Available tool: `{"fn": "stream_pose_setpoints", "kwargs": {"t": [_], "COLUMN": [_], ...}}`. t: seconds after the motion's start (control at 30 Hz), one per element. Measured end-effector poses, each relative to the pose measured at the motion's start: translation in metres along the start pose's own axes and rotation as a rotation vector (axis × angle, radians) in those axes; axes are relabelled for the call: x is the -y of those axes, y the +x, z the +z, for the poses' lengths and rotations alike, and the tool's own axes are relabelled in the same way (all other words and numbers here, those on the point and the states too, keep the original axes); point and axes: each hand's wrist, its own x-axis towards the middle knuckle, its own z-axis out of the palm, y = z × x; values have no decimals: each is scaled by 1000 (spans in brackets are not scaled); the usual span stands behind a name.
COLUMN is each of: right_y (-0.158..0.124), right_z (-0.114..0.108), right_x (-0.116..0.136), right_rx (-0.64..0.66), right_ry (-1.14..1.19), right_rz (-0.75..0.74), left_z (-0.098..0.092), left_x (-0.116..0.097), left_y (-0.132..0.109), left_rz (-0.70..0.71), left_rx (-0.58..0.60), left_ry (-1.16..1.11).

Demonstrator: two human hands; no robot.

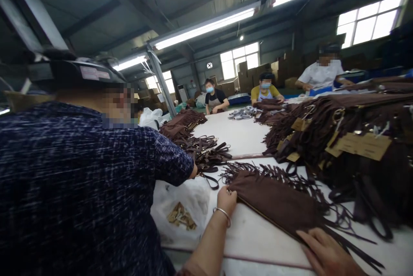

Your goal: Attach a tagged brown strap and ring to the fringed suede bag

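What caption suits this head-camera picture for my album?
Left hand and right hand hold a brown fringed bag flat on a white table.

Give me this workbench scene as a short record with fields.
left hand: bracelet on the wrist, fingers curled at the left corner of the fringed brown bag; grip hidden
right hand: flat on the bag's near right end
table: white, piled with more brown bags and straps
co-worker: dark patterned shirt, close on the left
plastic bag: white, holds tan pieces
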Motion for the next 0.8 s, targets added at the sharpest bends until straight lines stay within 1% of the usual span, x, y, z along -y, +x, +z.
{"fn": "stream_pose_setpoints", "kwargs": {"t": [0.1,0.2,0.27,0.37,0.43,0.47,0.53,0.57,0.63,0.67,0.7,0.73,0.77,0.8], "right_y": [-5,8,26,56,70,73,73,70,62,59,56,55,56,58], "right_z": [4,9,16,31,41,44,46,44,36,31,26,21,17,14], "right_x": [-14,-36,-51,-69,-73,-71,-60,-49,-20,-3,15,32,48,61], "right_rx": [129,191,193,157,121,103,75,57,44,68,132,230,323,391], "right_ry": [46,59,44,8,-14,-20,-27,-14,87,187,308,432,530,601], "right_rz": [77,115,170,284,337,352,354,349,326,305,276,229,197,202], "left_z": [-8,-17,-20,-19,-18,-18,-19,-19,-20,-19,-18,-17,-15,-13], "left_x": [9,19,20,11,4,1,-2,-2,0,0,0,-1,-3,-5], "left_y": [-15,-43,-64,-91,-103,-108,-116,-120,-129,-133,-138,-142,-146,-149], "left_rz": [-23,-9,-33,-202,-299,-313,-314,-315,-321,-297,-240,-159,-63,37], "left_rx": [47,75,110,197,217,210,210,228,287,310,318,309,295,286], "left_ry": [-78,-123,-161,-287,-350,-349,-309,-280,-215,-169,-104,-24,62,142]}}
